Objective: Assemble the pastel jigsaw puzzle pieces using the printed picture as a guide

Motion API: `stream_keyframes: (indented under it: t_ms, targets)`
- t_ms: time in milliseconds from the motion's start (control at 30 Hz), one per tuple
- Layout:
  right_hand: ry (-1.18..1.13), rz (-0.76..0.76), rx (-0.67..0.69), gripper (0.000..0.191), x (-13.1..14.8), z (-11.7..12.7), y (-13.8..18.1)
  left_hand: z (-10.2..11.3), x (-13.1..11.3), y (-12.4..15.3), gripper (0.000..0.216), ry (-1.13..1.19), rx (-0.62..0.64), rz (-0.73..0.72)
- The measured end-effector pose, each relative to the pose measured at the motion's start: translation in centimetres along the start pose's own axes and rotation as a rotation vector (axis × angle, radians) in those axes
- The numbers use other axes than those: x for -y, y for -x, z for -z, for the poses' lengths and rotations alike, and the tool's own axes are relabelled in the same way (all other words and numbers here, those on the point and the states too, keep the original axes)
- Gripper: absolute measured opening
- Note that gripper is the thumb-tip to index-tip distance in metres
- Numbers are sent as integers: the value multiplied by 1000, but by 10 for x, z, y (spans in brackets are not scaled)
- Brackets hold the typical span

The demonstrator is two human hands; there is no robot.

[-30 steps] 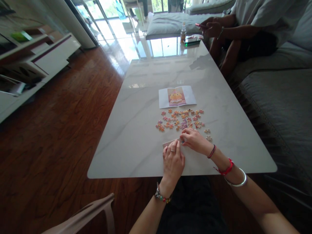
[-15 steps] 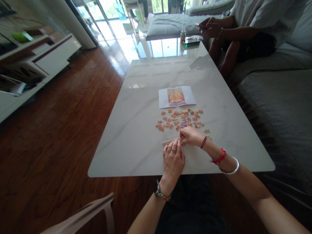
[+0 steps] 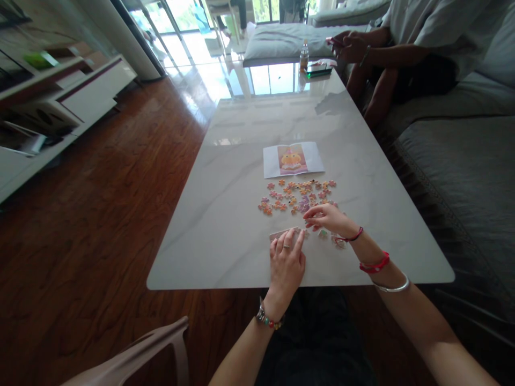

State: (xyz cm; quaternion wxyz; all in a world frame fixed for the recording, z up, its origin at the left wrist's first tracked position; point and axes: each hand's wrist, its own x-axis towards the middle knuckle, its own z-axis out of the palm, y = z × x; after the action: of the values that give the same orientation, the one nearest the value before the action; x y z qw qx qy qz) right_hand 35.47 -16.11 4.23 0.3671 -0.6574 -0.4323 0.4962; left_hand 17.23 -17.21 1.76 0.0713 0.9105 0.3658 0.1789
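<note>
My left hand (image 3: pixel 287 262) lies with its fingers stretched over the near edge of a pale joined strip of jigsaw pieces (image 3: pixel 277 235), partly covering it. To its right, my right hand (image 3: pixel 325 216) hovers just past the end of the strip, its fingers slightly apart and nothing visible in them. Below that hand a few loose pale pieces (image 3: pixel 323 234) lie on the table. Beyond it spreads a heap of orange, pink and purple jigsaw pieces (image 3: pixel 279 205), whose near right part the hand hides.
A creased sheet with a printed picture (image 3: pixel 292 160) lies behind the heap on the white marbled table (image 3: pixel 209 214). At the far end are a bottle (image 3: pixel 303 56) and a phone (image 3: pixel 319 71). Another person (image 3: pixel 422 32) sits on the sofa at right. A chair (image 3: pixel 161 343) stands lower left.
My right hand has drawn away from the strip's right end, moving right and slightly up, and its fingers have opened. My left hand keeps its place, index finger spread a little more.
</note>
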Motion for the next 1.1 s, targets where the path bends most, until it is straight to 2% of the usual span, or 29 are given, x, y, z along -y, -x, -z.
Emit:
stream_keyframes:
  t_ms: [167,333,433,667,800,933,1100]
  targets:
    - [96,6,-52,13,-10,-2,5,0,1,3,42,11,-8,-48]
    - [218,44,-89,12,-3,-4,11,-1,1,4,37,22,-60,-39]
    - [384,101,-106,12,3,-6,12,-1,1,4,37,25,-25,-29]
    - [653,122,-196,11,6,-11,18,-1,0,3,43,27,24,-4]
    - [617,137,-180,11,4,-17,21,-1,-1,3,44,16,25,2]
    - [542,122,-224,22,0,-24,21,-1,0,3,43,7,27,3]
    - [611,155,-249,19,-3,-30,22,-2,0,3,42,20,31,4]
